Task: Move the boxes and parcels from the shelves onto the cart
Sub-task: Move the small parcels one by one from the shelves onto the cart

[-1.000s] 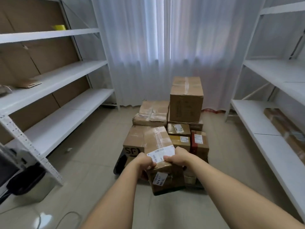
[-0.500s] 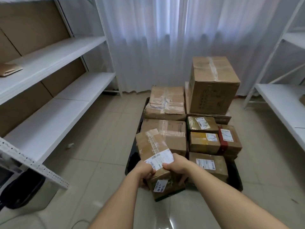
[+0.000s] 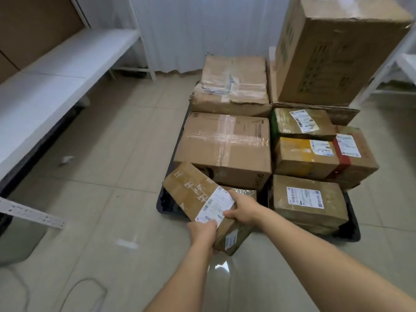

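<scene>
The long cardboard parcel (image 3: 195,194) sits low centre of the frame, tilted, its far end over the near-left corner of the black cart (image 3: 353,233). Your right hand (image 3: 242,209) grips its near end, fingers curled over the white label. Your left hand (image 3: 202,233) curls round the near bottom edge, with a smaller box (image 3: 231,240) underneath. Stacked boxes (image 3: 227,149) fill the cart above and right. There's a white shelf (image 3: 56,70) upper left.

Floor of pale glossy tiles (image 3: 117,140) – light reflects near bottom; white curtain (image 3: 202,30) along back wall; brown panel (image 3: 33,25) at left; thin cable (image 3: 85,287) on floor
</scene>
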